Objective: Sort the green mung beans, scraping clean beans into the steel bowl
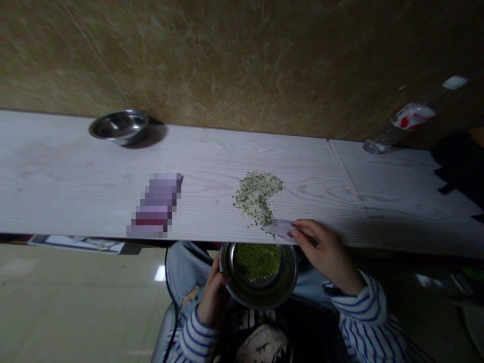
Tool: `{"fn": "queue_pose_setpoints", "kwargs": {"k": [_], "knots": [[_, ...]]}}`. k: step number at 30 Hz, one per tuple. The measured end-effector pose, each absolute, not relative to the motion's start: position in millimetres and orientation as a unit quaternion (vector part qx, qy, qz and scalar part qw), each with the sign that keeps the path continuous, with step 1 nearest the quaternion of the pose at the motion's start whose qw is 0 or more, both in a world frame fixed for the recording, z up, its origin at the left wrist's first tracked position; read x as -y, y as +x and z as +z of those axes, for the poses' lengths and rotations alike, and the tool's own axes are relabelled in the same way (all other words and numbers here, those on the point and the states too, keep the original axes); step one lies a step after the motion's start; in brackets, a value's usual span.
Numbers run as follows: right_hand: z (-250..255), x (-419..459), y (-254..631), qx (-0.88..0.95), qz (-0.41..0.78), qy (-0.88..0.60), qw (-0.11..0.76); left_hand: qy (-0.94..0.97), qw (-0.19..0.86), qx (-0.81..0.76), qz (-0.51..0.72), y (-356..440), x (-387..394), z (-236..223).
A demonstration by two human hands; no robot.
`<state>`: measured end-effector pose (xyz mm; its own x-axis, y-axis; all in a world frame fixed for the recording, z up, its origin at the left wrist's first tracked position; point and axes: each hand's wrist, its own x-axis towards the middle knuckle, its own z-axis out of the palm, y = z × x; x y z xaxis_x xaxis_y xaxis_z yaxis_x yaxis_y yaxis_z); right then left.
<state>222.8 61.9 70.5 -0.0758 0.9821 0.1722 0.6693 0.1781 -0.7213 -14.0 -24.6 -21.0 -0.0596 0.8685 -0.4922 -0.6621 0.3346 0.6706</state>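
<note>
My left hand [215, 290] grips the left rim of a metal bowl [293, 282], held just below the counter's front edge over my lap. Mung beans [257, 259], small and green, cover much of its bottom. Between thumb and fingers, my right hand [323, 247] pinches a thin, translucent, pale purple oval piece [280, 228]; its exact kind is unclear. That piece lies flat against the counter, its left tip at the lower edge of a spread pile of white grains mixed with green beans [257, 194]. The pile curves like a crescent, and a few beans lie scattered near the tip.
On the white wood-grain counter [212, 151], a second metal bowl [121, 128] stands at the back left. A pixelated flat purple object [157, 204] lies left of the pile. A clear plastic bottle [412, 116] and a dark item [461, 169] are at the right, by the marbled wall [242, 60].
</note>
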Motion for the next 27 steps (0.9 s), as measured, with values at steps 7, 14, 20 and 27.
{"fn": "queue_pose_setpoints", "kwargs": {"k": [7,14,20,27], "knots": [[72,-63,213,0.711,0.269,-0.571,0.311,0.112,0.671,-0.446,0.582,-15,25,-21],[78,-54,203,0.732,0.279,-0.55,0.289,0.101,0.685,-0.441,0.571,-16,25,-22],[79,-57,207,0.697,0.265,-0.582,0.325,0.095,0.681,-0.446,0.573,-16,24,-21],[75,-57,197,0.691,0.29,-0.582,0.317,0.094,0.682,-0.444,0.573,-16,23,-14]]}}
